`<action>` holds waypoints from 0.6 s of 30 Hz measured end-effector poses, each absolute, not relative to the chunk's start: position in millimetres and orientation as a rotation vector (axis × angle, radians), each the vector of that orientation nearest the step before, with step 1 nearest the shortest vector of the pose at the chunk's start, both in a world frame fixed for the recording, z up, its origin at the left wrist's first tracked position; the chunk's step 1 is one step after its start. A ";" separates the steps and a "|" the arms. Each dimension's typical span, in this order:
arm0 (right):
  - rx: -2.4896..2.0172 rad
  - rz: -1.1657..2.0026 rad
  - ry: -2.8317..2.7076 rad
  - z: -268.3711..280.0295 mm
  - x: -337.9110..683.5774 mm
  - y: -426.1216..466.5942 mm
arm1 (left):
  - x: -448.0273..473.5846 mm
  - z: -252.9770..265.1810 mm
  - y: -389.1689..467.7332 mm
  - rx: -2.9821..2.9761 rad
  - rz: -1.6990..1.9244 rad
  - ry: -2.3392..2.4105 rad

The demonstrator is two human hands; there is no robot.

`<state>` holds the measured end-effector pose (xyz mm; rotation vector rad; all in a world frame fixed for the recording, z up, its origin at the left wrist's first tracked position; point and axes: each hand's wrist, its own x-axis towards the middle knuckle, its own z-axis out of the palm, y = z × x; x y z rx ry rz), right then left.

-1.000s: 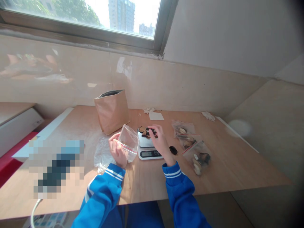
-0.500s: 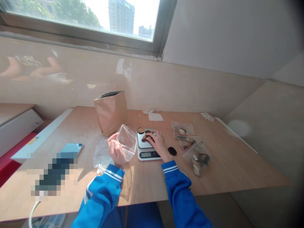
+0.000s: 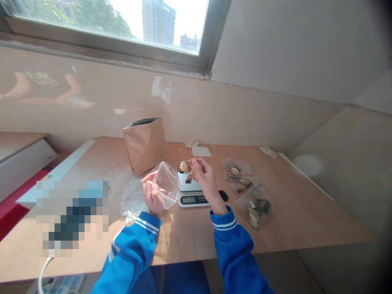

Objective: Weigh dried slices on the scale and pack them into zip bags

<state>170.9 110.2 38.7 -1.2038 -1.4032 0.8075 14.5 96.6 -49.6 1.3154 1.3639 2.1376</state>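
My left hand (image 3: 151, 195) holds an open clear zip bag (image 3: 167, 183) with a red seal strip, tilted with its mouth up and to the right. My right hand (image 3: 204, 179) is raised above the small white digital scale (image 3: 191, 192) and pinches a few dried mushroom pieces (image 3: 184, 166) between its fingers, close to the bag's mouth. One dark piece (image 3: 189, 178) still lies on the scale's plate.
A brown paper bag (image 3: 145, 143) stands open behind the scale. Three filled zip bags (image 3: 248, 192) lie to the right, with a dark piece (image 3: 223, 195) beside the scale. More clear plastic (image 3: 131, 198) lies at left. The wooden table (image 3: 290, 220) ends near me.
My right hand has lifted off the scale plate with mushroom pieces and moved up towards the bag's mouth. The left hand has kept the bag almost still.
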 end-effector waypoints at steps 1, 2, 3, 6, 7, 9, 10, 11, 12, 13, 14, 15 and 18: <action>-1.189 0.885 -1.455 48.5 162.4 107.0 | 15.0 -49.2 96.4 1.319 2.133 1.366; -1.189 0.919 -1.529 56.5 154.7 104.0 | 15.4 -48.9 96.3 1.325 2.127 1.378; -1.202 0.919 -1.610 62.6 148.0 101.4 | 15.4 -48.9 96.3 1.334 2.124 1.388; -1.274 0.866 -1.789 71.2 135.4 95.8 | 13.9 -50.6 96.7 1.348 2.116 1.398; -1.292 0.868 -1.835 72.2 133.7 94.5 | 13.2 -51.5 97.0 1.344 2.115 1.396; -1.325 0.884 -1.929 73.8 133.6 92.5 | 12.1 -53.0 97.2 1.335 2.114 1.392; -1.337 0.884 -1.980 75.0 134.7 91.8 | 11.8 -53.5 97.1 1.338 2.115 1.391; -1.340 0.887 -2.030 76.6 136.1 91.3 | 11.7 -53.7 96.8 1.345 2.114 1.390; -1.338 0.895 -2.072 78.7 137.5 91.0 | 11.9 -53.5 96.4 1.354 2.112 1.384; -1.332 0.909 -2.104 80.9 138.7 91.1 | 12.3 -52.9 95.9 1.360 2.113 1.376; -1.327 0.917 -2.119 83.2 139.2 91.4 | 12.9 -52.1 95.4 1.361 2.114 1.369; -1.331 0.912 -2.120 85.3 139.0 91.9 | 13.6 -51.1 94.9 1.354 2.116 1.363; -1.374 0.825 -2.084 88.6 133.3 94.0 | 16.0 -48.8 94.3 1.298 2.126 1.368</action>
